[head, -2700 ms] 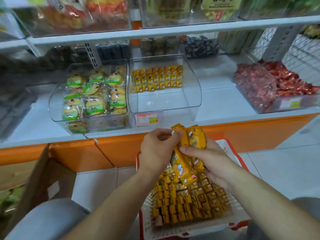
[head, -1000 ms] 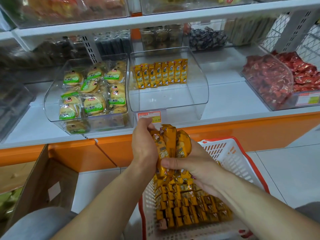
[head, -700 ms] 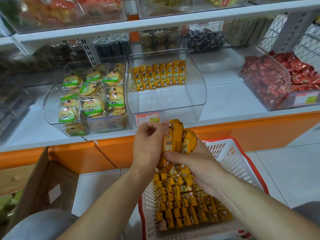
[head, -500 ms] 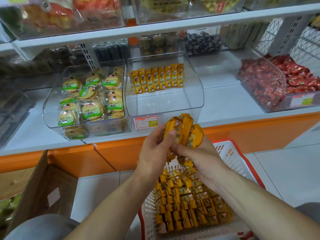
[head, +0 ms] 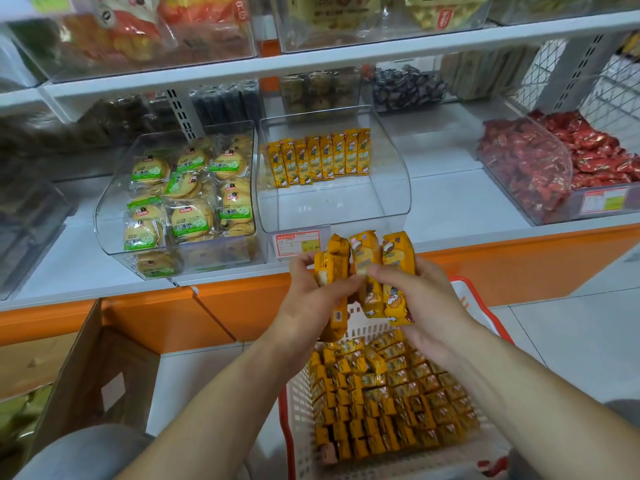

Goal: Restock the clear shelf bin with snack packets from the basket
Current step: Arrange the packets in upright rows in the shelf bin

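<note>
A bunch of yellow snack packets (head: pixel 367 258) stands upright between my two hands, just below the shelf edge. My left hand (head: pixel 311 299) grips the left packets. My right hand (head: pixel 419 303) holds the right ones, thumb across their fronts. Behind them, the clear shelf bin (head: pixel 332 206) holds one row of the same yellow packets (head: pixel 318 157) standing against its back wall. Its front part is bare. Below my hands, the white basket with a red rim (head: pixel 294 403) is filled with several rows of yellow packets (head: pixel 388 400).
A clear bin of green-labelled biscuit packs (head: pixel 180 199) stands left of the target bin. A bin of red sweets (head: pixel 554 168) is at right. An open cardboard box (head: pixel 93 368) sits on the floor at left. A price tag (head: pixel 298 244) hangs on the bin front.
Both hands have lifted the bunch of packets from over the basket up toward the shelf edge, and the packets now stand more upright and spread side by side.
</note>
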